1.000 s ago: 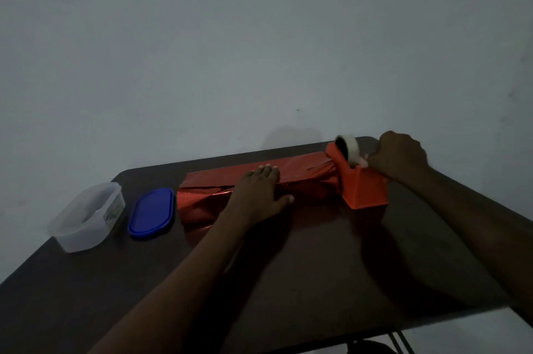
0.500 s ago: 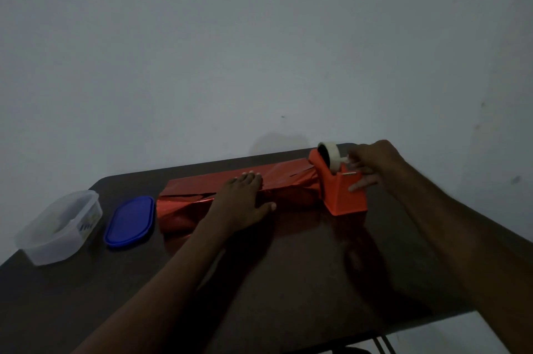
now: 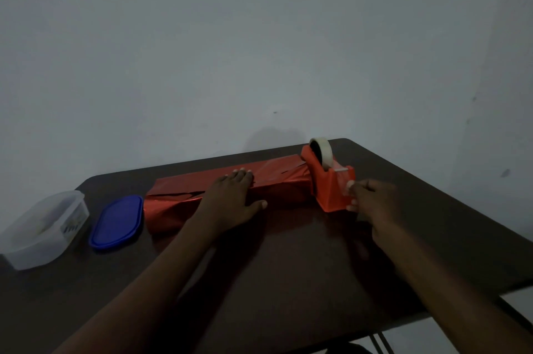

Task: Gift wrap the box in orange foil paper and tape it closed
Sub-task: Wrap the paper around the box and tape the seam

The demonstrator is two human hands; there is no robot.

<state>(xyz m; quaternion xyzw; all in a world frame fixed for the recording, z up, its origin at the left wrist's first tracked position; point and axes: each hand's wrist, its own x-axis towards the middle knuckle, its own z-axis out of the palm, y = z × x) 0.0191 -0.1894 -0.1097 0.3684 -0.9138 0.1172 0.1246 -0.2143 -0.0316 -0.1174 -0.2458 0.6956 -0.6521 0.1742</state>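
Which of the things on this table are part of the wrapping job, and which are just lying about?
Part of the job:
- foil-wrapped box, left hand pressing flat on it
- orange tape dispenser with its tape roll, right hand at its front

Just lying about:
- clear plastic container
- blue lid beside it

Left hand (image 3: 230, 200) flat on foil-wrapped box (image 3: 277, 183); right hand (image 3: 375, 200) pinches tape at dispenser (image 3: 328, 189).
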